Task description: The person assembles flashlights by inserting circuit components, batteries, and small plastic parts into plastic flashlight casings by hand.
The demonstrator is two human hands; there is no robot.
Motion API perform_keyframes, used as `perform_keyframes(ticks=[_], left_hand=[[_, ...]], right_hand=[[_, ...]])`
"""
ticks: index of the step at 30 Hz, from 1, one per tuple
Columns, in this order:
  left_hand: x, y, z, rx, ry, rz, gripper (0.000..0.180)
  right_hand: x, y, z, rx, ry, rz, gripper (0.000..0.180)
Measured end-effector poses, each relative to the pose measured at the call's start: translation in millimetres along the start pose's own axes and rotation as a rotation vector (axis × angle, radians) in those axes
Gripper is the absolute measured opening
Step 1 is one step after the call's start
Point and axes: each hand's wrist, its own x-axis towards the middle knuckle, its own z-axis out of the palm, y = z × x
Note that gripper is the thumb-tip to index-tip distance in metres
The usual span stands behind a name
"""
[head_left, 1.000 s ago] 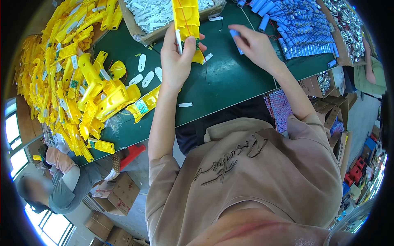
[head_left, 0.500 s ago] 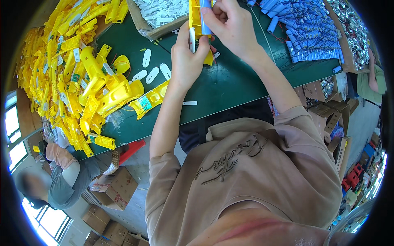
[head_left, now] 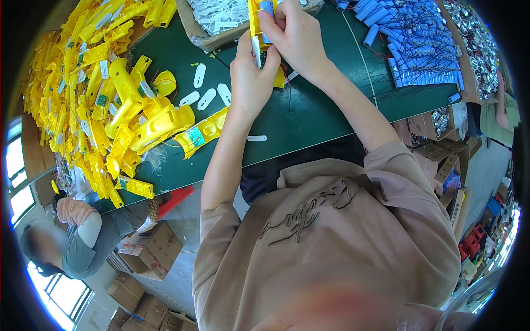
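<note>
Green worktable (head_left: 320, 118): at its far edge, left hand (head_left: 249, 83) clasps a yellow plastic housing (head_left: 255, 22) upright; right hand (head_left: 295, 36) pinches a blue cylindrical cell (head_left: 267, 7) against it. White oval tabs (head_left: 207, 98) just left, yellow housing pile (head_left: 99, 99) beyond, blue cells (head_left: 414, 44) right.

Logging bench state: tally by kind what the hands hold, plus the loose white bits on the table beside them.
yellow housing, held by left hand: 1
blue cell, pinched by right hand: 1
white oblong plates, loose on green table: 4
small white strip: 1
Total: 7
The yellow and blue piles are too dense to count.
</note>
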Motion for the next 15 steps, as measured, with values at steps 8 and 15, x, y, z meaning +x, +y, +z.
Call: perform_keyframes(ticks=[8, 15], left_hand=[[9.5, -6.1, -0.7, -0.357, -0.026, -0.034, 0.033], [3.1, 10.3, -4.0, -0.519, -0.061, -0.166, 0.019]], right_hand=[[16.4, -5.8, 6.5, -0.033, -0.039, -0.008, 0.061], [9.1, 11.6, -4.4, -0.001, -0.263, 0.095, 0.051]])
